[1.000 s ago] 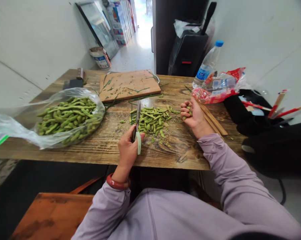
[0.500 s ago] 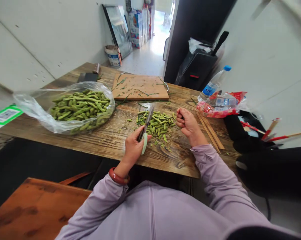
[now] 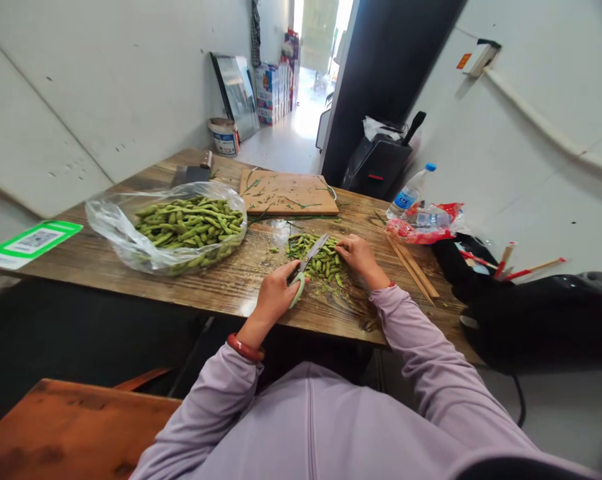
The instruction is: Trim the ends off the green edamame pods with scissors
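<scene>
My left hand (image 3: 277,293) is wrapped round a pair of scissors (image 3: 308,259) with pale green handles. The blades point up and to the right, over a loose pile of green soybean pods (image 3: 331,270) on the wooden table. At the pile's right edge is my right hand (image 3: 358,255), its fingertips pinched together against the pods. Whatever lies between those fingertips is too small to make out. To the left, a clear plastic bag (image 3: 105,227) holds many more soybean pods (image 3: 185,223).
Behind the pile lies a cutting board (image 3: 291,193) with green scraps; a cleaver (image 3: 191,175) is beside it. On the right are wooden chopsticks (image 3: 413,267), a water bottle (image 3: 411,190) and a red wrapper (image 3: 418,233). A green-bordered code card (image 3: 31,243) sits at the left.
My right hand has come down and left from a raised fist to the pile's edge. The scissors in my left hand have tipped further right. The view has shifted slightly.
</scene>
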Available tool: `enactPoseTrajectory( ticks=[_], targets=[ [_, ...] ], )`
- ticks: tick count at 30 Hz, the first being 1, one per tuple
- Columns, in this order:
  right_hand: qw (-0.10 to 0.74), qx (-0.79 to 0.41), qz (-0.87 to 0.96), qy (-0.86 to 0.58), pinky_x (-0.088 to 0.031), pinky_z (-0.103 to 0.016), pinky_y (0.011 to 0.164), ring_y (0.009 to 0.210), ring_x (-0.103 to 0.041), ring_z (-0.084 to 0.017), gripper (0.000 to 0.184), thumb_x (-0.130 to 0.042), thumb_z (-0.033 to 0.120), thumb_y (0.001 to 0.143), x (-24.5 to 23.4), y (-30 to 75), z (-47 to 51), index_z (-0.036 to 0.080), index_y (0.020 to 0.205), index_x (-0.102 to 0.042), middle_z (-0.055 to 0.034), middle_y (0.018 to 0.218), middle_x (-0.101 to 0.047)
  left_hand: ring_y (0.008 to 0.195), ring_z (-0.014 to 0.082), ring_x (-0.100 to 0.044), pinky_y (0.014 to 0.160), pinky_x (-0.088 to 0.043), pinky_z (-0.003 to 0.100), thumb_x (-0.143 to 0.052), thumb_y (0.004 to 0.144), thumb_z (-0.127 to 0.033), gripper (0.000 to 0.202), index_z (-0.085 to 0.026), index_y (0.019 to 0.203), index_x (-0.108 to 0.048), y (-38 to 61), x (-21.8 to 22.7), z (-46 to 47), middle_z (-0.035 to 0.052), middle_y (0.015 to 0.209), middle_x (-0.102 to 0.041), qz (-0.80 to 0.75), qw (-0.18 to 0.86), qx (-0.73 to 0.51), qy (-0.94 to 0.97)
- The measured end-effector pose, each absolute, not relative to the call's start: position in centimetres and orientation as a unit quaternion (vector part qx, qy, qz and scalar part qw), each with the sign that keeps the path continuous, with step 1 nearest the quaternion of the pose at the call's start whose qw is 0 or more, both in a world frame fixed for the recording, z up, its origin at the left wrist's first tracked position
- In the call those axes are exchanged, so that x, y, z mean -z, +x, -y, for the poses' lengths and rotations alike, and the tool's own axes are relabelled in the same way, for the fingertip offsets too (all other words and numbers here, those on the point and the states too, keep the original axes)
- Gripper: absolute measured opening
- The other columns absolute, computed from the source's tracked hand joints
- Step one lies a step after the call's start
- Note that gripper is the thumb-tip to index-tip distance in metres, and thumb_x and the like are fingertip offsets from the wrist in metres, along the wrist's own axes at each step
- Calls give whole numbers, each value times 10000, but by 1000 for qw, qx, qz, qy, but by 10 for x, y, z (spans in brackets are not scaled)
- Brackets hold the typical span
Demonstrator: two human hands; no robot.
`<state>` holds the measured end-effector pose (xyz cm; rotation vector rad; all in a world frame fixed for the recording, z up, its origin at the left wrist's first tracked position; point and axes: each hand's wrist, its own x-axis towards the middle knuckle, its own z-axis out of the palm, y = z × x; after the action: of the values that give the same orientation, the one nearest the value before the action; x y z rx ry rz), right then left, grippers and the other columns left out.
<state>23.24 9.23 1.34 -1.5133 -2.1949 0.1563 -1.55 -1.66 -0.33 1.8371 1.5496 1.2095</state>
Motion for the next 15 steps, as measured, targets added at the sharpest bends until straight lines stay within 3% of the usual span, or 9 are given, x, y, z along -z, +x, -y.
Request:
enactPoseTrajectory(
  ticks=[3,7,11,15],
  targets=[
    [345,-80,764,-539,-454,-315,765,819,-622,-205,235,-609,325,925,-12,230,-86,167,846,-764,-88,858,-700,1112,258,-727,1001,-547,352,-753,809,-334,434,-182,1215,-737,-16,6,18,121,1223,-768,-547,231,-449,668],
    [487,-236,660,-521,-436,-273,660,672,-568,-149,415,-633,591,859,-16,223,-71,186,789,-694,-16,720,-638,1059,246,-741,956,-563,332,-745,818,-338,420,-170,1203,-741,-17,6,19,116,1182,-782,-528,246,-475,660],
    [487,-442,570,-493,-235,-217,439,447,-316,-75,515,-663,722,778,-24,208,-54,211,828,-617,83,560,-420,1041,241,-744,952,-567,331,-756,810,-326,411,-167,1189,-748,-18,4,22,114,1178,-784,-522,258,-490,649],
    [472,-470,581,-468,-247,-210,433,467,-350,-66,501,-629,717,826,-23,197,-44,220,852,-567,59,652,-493,1028,237,-747,940,-577,333,-763,808,-328,423,-166,1198,-743,-18,1,25,108,1168,-787,-527,269,-490,640]
  ],
)
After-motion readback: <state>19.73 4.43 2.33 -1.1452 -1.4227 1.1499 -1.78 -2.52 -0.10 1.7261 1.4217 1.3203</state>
